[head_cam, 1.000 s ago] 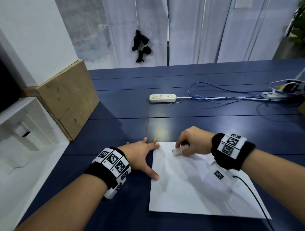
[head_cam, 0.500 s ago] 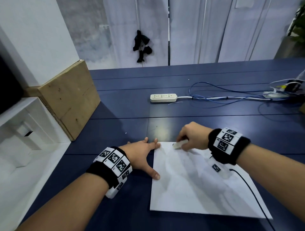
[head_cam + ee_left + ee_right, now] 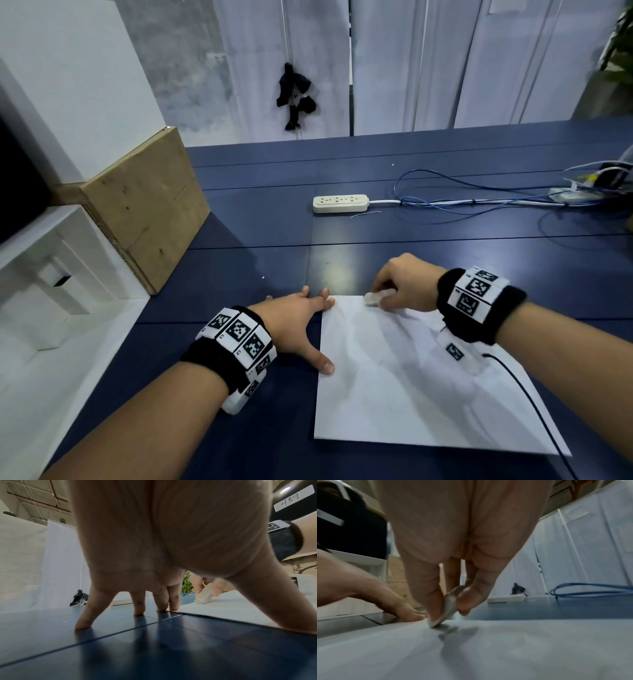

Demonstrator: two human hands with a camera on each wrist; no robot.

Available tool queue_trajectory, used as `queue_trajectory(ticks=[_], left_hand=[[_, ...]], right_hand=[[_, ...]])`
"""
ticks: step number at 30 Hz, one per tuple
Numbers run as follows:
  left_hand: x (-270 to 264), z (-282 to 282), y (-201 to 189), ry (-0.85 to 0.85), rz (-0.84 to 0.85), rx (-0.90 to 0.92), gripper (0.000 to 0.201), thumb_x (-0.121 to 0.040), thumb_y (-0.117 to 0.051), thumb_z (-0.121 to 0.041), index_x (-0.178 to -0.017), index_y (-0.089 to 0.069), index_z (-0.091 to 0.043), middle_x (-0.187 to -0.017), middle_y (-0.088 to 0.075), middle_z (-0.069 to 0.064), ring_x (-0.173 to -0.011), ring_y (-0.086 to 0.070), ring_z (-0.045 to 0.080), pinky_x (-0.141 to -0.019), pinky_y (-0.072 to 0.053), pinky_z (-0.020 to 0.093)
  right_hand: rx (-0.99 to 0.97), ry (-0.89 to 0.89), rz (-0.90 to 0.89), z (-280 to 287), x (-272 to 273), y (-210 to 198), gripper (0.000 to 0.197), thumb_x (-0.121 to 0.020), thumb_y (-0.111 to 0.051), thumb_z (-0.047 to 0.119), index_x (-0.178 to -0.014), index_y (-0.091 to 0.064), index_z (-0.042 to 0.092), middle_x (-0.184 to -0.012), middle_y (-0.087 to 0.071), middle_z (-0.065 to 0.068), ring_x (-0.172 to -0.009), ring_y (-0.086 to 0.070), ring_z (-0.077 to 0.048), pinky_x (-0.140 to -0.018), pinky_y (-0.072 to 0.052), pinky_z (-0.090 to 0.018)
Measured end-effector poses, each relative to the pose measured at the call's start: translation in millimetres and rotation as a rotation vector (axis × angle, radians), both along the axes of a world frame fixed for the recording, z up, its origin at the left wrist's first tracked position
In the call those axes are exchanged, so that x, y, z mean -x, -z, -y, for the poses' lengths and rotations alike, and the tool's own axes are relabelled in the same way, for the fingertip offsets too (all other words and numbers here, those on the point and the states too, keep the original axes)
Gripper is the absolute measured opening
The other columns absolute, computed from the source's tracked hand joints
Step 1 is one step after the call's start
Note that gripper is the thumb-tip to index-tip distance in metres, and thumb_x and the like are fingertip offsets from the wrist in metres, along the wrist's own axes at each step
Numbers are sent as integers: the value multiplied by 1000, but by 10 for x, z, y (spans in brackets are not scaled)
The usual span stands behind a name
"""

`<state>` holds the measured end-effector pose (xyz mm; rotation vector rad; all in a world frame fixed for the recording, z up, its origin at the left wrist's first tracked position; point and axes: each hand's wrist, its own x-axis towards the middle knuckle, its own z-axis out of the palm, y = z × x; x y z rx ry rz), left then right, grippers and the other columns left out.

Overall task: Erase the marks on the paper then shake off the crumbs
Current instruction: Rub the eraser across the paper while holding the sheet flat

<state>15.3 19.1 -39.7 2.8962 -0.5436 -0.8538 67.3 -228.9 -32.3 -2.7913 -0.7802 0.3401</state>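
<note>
White paper [image 3: 411,383] lies on the blue tabletop [image 3: 445,260], pinned at its left edge by the splayed left hand [image 3: 294,318] while the right hand [image 3: 407,286], fingers pinching an eraser [image 3: 375,297], rubs the far corner; erasing seems underway, shaking crumbs off comes next.

Big dark blue table [image 3: 445,274] made of planks. A white power strip [image 3: 340,203] sits at about 12 o'clock, its white cord running off toward 3 o'clock, tangled up with some blue cables [image 3: 479,202]. More plugs and wires pile up at the far right edge, too blurry to sort out. Wooden board [image 3: 144,205] leans at 10 o'clock against a white shelf unit [image 3: 51,274]. Some black thing [image 3: 294,96] hangs on a cord in front of the white curtains [image 3: 411,61]. Green plant [image 3: 620,44] at 2 o'clock.
</note>
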Motion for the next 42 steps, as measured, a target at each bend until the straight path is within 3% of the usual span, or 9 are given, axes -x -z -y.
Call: queue_trajectory(ticks=[4, 8, 12, 18, 23, 25, 30, 37, 42], left_hand=[[-1, 9, -9, 9, 6, -5, 130, -57, -77, -76, -157, -6, -33, -163, 6, -23, -151, 11, 11, -115, -8, 70], [5, 8, -9, 9, 7, -4, 130, -56, -77, -77, -157, -6, -35, -163, 4, -22, -151, 11, 11, -114, -10, 71], [16, 3, -15, 10, 6, -7, 130, -57, -76, -77, -157, -5, -34, -164, 3, -20, -151, 11, 11, -114, -9, 71], [-22, -4, 21, -1, -2, -4, 133, -54, -76, -79, -157, -4, -35, -164, 4, -19, -151, 11, 10, -115, -9, 70], [-37, -13, 49, 21, 6, 2, 134, -52, -74, -82, -157, -5, -35, -164, 4, -20, -152, 9, 12, -115, -13, 67], [-45, -29, 66, 27, 16, 7, 136, -49, -72, -84, -157, -5, -35, -164, 3, -20, -152, 8, 12, -116, -16, 65], [-57, -25, 73, 26, 16, -12, 136, -50, -72, -84, -157, -4, -34, -164, 4, -20, -151, 8, 11, -116, -14, 67], [-56, -38, 93, 9, 11, 1, 141, -45, -70, -87, -157, -3, -35, -165, 0, -17, -151, 9, 10, -115, -12, 68], [-52, -22, 68, 20, 8, -7, 137, -50, -74, -82, -157, -3, -34, -163, 4, -21, -151, 10, 10, -115, -11, 69]], right_hand=[[34, -151, -177, 32, 356, -53, 42, -61, -64, 49, -96, -73, 28, -91, -72, 10, -81, -65, -6, -74, -54, -23], [27, -91, -74, -10, 192, -64, 26, -73, -73, 31, -98, -74, 25, -90, -72, 5, -80, -63, -13, -75, -53, -26], [-9, 15, 6, 8, -7, -21, 24, -73, -72, 26, -96, -74, 26, -91, -72, 4, -84, -65, -16, -77, -54, -28], [45, -166, -220, -38, 429, -84, 30, -67, -73, 36, -96, -74, 27, -84, -72, 10, -76, -64, -8, -71, -54, -25], [-53, 19, -25, -51, 125, -115, 23, -74, -72, 28, -94, -75, 18, -88, -74, -3, -84, -67, -22, -74, -53, -28], [-62, 40, 0, -31, 129, -108, 21, -74, -71, 24, -93, -75, 18, -88, -74, -2, -83, -66, -21, -74, -54, -29], [20, -112, -222, -29, 469, -119, 25, -70, -77, 34, -93, -76, 25, -75, -67, 14, -72, -62, -6, -70, -55, -24], [-26, 59, -11, -31, 36, -100, 26, -73, -73, 25, -98, -75, 22, -90, -72, 1, -87, -67, -19, -76, -55, -30], [1, -102, -227, 10, 428, -108, 29, -69, -76, 40, -95, -76, 25, -80, -72, 8, -71, -62, -7, -68, -52, -21]])
